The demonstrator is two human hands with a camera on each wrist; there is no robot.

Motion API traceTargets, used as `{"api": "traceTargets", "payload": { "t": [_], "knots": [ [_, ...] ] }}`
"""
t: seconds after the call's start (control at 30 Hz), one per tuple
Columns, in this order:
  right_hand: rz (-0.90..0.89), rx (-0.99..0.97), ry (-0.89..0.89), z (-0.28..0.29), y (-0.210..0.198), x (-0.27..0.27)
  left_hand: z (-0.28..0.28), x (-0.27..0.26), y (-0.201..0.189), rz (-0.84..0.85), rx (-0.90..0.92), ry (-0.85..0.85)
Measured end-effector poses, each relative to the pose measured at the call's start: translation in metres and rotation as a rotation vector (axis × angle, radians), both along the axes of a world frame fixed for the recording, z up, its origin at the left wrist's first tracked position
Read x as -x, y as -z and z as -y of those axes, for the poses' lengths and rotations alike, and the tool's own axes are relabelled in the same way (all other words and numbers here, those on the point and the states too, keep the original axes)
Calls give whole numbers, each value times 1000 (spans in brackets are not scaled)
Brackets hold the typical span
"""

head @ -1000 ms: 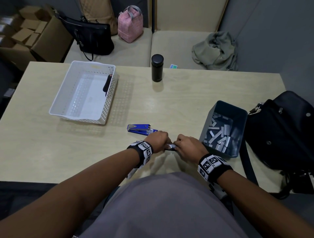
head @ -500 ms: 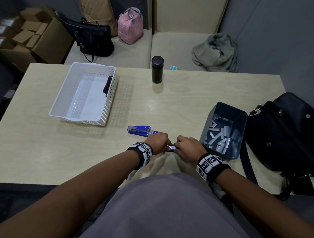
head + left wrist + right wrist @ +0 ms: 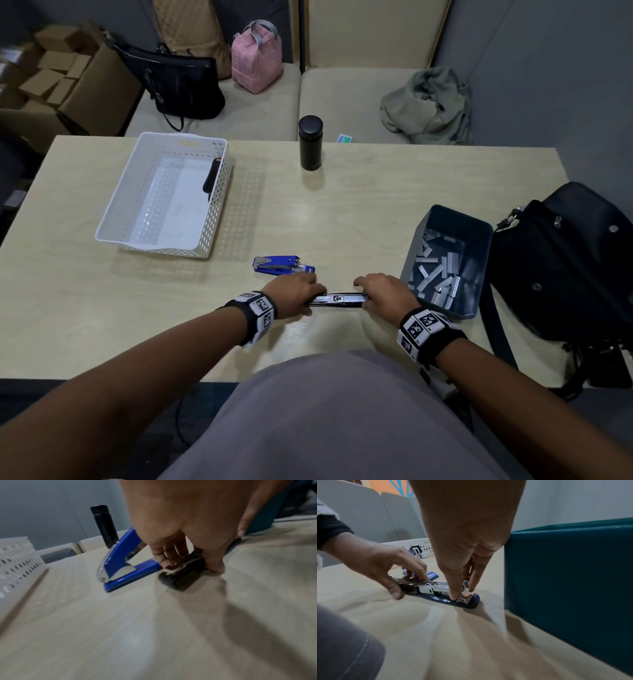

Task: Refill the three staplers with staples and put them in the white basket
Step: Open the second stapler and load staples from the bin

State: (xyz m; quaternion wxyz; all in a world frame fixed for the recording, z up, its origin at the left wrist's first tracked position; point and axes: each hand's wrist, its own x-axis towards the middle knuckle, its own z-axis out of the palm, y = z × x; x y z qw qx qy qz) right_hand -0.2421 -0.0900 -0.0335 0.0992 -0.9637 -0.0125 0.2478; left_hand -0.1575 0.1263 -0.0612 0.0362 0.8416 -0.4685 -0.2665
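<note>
A dark stapler (image 3: pixel 339 299) lies flat near the table's front edge, its metal magazine (image 3: pixel 435 586) exposed. My left hand (image 3: pixel 313 295) pinches its rear end (image 3: pixel 185 574), thumb on the near side. My right hand (image 3: pixel 363 295) pinches the front end, thumb tip (image 3: pixel 453 595) pressed down on the base. A blue stapler (image 3: pixel 282 265) lies just behind my left hand, untouched (image 3: pixel 123 563). A black stapler (image 3: pixel 210 178) leans against the right wall inside the white basket (image 3: pixel 113 219). Staple strips (image 3: pixel 438 270) fill the teal bin (image 3: pixel 479 240) beside my right hand.
A black bottle (image 3: pixel 310 142) stands at the table's far middle. A black bag (image 3: pixel 565 267) sits on the right edge, against the teal bin (image 3: pixel 565 568). Bags, boxes and a jacket lie on the seats beyond the table.
My hands have slid apart along the dark stapler, so much more of its metal magazine shows between them. The blue stapler and the basket have not moved.
</note>
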Motion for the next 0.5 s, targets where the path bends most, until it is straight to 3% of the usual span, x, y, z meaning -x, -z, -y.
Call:
{"api": "traceTargets", "payload": {
  "t": [0.17,0.3,0.5],
  "knots": [
    [-4,-87,46,2,8,-1,-26,0,-15,89,178,-27],
    [-44,-190,82,2,10,-3,-9,9,-41,208,338,-40],
    [-106,-339,148,12,20,-12,32,17,-41,146,143,-13]
  ]
}}
